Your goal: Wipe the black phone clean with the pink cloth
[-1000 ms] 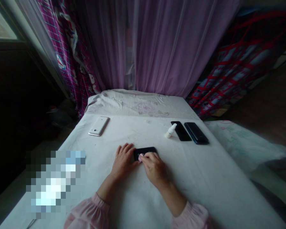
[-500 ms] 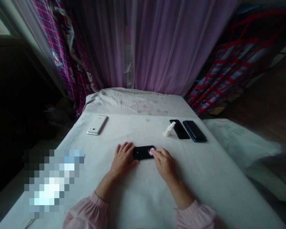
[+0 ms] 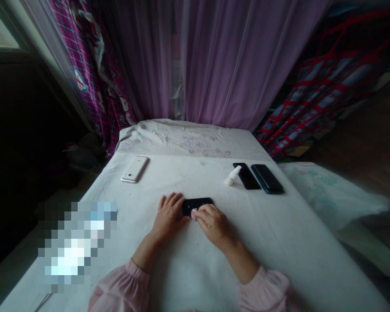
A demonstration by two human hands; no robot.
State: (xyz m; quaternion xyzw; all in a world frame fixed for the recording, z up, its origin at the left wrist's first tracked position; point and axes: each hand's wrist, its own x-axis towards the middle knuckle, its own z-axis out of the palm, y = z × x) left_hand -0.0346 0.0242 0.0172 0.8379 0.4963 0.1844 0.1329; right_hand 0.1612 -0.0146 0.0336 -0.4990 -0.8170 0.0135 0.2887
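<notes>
Fingers (image 3: 204,212) of the right hand (image 3: 217,226) pinch a small pink cloth (image 3: 194,213) on a flat black phone (image 3: 195,203); spread left hand (image 3: 169,216) braces it; wiping seems unfinished.

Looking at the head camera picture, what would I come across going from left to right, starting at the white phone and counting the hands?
White phone → left hand → middle black phone → right hand → white spray bottle → second black phone → thicker dark device.
</notes>
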